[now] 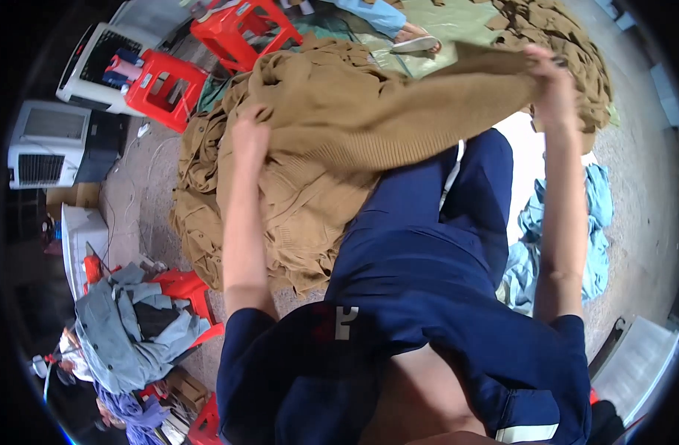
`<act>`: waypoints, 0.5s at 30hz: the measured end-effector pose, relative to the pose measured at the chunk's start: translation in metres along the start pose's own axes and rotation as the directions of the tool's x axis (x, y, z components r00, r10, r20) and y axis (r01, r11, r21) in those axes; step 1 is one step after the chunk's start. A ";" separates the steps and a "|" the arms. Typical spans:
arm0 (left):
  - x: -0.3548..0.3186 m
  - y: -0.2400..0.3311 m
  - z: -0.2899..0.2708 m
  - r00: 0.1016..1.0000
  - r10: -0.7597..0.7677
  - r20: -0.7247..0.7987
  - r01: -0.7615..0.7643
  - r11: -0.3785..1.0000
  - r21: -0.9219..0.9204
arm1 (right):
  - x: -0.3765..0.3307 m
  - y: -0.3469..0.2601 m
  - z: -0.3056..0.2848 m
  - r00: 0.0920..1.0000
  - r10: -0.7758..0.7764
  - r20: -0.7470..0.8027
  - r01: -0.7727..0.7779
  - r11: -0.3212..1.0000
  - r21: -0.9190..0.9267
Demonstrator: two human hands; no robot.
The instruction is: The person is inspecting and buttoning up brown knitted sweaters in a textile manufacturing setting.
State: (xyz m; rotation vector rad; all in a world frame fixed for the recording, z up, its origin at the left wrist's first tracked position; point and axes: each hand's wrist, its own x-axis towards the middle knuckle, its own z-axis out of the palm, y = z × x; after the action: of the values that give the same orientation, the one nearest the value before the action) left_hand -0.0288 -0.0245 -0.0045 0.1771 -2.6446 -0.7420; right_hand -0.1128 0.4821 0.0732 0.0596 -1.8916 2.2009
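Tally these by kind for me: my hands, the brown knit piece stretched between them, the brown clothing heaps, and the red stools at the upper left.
Hands: 2 (left hand, right hand)
Held brown knit piece: 1
Brown heaps: 2
Red stools, upper left: 2
Total: 7

Navy short-sleeved top [473, 348] (open at the neck), white strip [528, 432] on its front, navy trousers [486, 170]

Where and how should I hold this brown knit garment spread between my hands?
I'd grip the brown knit garment at two spread points, reaching from your near side: left hand toward its left, right hand at its right end. It looks limp, and its ribbed band sags between them, so one middle grip might fold it.
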 end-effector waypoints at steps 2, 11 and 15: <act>-0.011 0.028 -0.032 0.991 0.061 0.122 -0.072 0.993 0.089 | -0.022 -0.065 -0.062 0.980 -0.137 0.143 0.139 0.990 0.000; -0.179 -0.003 -0.106 0.482 -0.603 0.636 0.411 0.797 0.443 | -0.251 -0.104 -0.144 0.793 0.570 -0.214 -0.584 0.611 -0.535; -0.202 -0.036 -0.093 0.374 -0.431 0.821 0.247 0.900 0.360 | -0.316 -0.023 -0.171 0.304 0.946 -0.111 -0.881 0.235 -0.410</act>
State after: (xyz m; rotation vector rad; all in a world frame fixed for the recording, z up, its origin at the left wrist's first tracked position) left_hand 0.1940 -0.0547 -0.0176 0.5373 -3.8063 -0.8871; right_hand 0.2196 0.6045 0.0091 -1.4028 -2.9230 2.2615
